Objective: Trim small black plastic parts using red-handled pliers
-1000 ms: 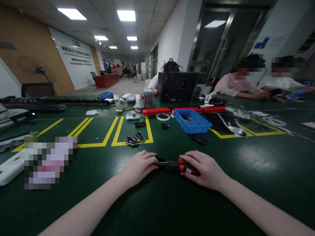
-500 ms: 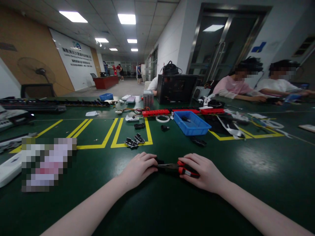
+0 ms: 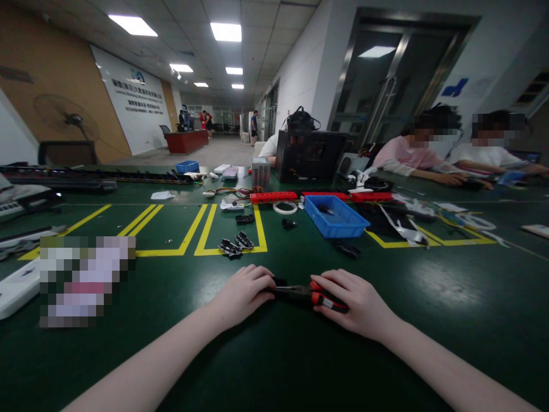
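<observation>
My right hand (image 3: 358, 303) lies on the green table with its fingers closed around the red and black handles of a pair of pliers (image 3: 312, 294). The pliers' metal jaws point left toward my left hand (image 3: 243, 294). That hand rests curled on the table, its fingertips pinched on a small black part (image 3: 279, 282) at the jaw tips. Both forearms reach in from the bottom of the view.
Small black parts (image 3: 235, 244) lie by yellow floor-tape lines (image 3: 201, 229). A blue bin (image 3: 337, 215), a white tape roll (image 3: 285, 207), red strips (image 3: 273, 196) and a black computer case (image 3: 309, 154) stand behind. Two people (image 3: 424, 151) sit at the far right.
Both hands stay in place on the pliers and the small part. Only the camera view has shifted slightly.
</observation>
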`<state>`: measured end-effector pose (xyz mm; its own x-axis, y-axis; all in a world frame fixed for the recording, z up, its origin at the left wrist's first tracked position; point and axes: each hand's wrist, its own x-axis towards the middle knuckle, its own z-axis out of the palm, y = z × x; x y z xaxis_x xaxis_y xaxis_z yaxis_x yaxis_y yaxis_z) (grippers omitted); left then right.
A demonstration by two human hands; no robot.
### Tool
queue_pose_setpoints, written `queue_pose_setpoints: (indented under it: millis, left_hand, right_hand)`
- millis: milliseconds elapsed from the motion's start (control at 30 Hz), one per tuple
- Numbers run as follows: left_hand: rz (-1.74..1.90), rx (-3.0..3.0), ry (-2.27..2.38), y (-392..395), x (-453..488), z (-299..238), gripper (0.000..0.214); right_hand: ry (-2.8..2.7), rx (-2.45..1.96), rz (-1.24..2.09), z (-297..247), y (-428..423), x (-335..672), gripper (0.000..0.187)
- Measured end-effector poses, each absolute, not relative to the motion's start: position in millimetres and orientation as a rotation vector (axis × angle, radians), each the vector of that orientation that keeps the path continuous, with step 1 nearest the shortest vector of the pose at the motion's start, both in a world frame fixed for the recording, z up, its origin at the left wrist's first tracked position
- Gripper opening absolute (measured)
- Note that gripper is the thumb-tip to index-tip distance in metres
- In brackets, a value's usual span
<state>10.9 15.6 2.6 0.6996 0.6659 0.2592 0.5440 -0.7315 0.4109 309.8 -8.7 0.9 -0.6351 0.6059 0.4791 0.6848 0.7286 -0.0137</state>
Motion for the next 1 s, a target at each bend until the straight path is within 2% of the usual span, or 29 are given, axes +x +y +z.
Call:
queue_pose_setpoints:
  millis: [300, 533, 1000]
  left_hand:
    - [0.562, 2.627, 0.947, 15.3, 10.4, 2.9, 0.011]
    - [0.564, 2.676, 0.923, 13.9, 10.2, 2.8, 0.033]
    - [0.636, 2.687, 0.923, 14.3, 10.5, -2.1, 0.028]
  right_hand:
    - [-2.444, -0.981, -0.273, 1.7, -10.1, 309.0, 0.045]
    - [-2.445, -1.019, -0.172, 4.7, -12.2, 306.6, 0.043]
    - [-2.378, -1.031, -0.149, 7.7, -10.5, 309.3, 0.045]
